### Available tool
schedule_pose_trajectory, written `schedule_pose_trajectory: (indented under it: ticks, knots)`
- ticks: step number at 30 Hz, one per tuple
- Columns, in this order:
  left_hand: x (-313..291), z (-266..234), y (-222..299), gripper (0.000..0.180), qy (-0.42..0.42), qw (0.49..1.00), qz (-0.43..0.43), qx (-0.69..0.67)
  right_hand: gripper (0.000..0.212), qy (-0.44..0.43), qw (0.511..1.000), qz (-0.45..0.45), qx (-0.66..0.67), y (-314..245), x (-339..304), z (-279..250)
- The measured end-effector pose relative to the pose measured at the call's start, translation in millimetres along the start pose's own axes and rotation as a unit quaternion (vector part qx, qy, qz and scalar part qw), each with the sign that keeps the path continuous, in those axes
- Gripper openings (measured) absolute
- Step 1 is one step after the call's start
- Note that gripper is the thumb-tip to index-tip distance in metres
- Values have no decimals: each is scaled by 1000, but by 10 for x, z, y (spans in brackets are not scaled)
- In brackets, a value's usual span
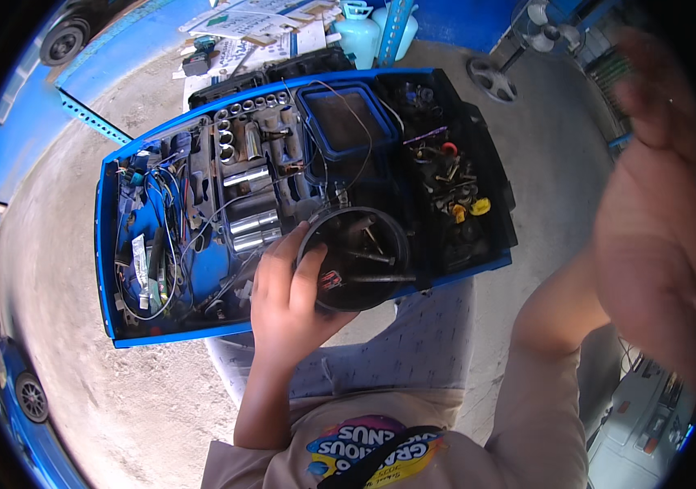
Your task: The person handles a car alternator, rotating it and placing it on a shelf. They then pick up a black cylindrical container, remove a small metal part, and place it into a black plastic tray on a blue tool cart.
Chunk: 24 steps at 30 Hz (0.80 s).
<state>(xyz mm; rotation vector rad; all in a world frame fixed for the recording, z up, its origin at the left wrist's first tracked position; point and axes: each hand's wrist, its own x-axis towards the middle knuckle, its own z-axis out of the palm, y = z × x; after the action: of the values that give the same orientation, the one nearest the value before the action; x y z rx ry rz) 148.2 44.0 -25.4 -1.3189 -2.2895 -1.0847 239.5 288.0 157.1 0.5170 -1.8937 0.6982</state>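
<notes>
The left hand [287, 293] is gripping a round black tub [356, 257] at its 9 o'clock rim, thumb over the edge, fingers curled beneath; the tub is sitting at the near edge of the blue toolbox [107, 244], with bolts lying inside it. The right hand [657, 220] is hanging raised and blurred at 3 o'clock, fingers spread, holding nothing. It looks like sorting through the tub; picking a bolt would call for bringing the free hand down into it. Farther off, sockets [242, 134] are lining the box at 11 o'clock, loose wires [160, 212] are tangling at 9 o'clock, and a fan [545, 24] is standing beyond.
</notes>
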Motion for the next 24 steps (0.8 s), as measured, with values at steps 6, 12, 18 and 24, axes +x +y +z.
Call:
schedule_pose_trajectory:
  ticks: [6, 12, 18, 24]
  knots:
    - [-31, 38, -15, 78, 19, 999, 26, 39, 27, -317, 843, 376, -218, 570, -737, 174]
    - [-4, 37, 7, 78, 16, 1000, 15, 19, 61, -509, 670, 452, -295, 880, -903, 296]
    - [-12, 13, 4, 73, -41, 999, 1, -36, 70, -546, 686, 456, -153, 1159, -909, 266]
    - [-5, -30, -25, 76, -96, 990, -46, -95, 74, -445, 759, 459, -125, 1141, -1120, 194]
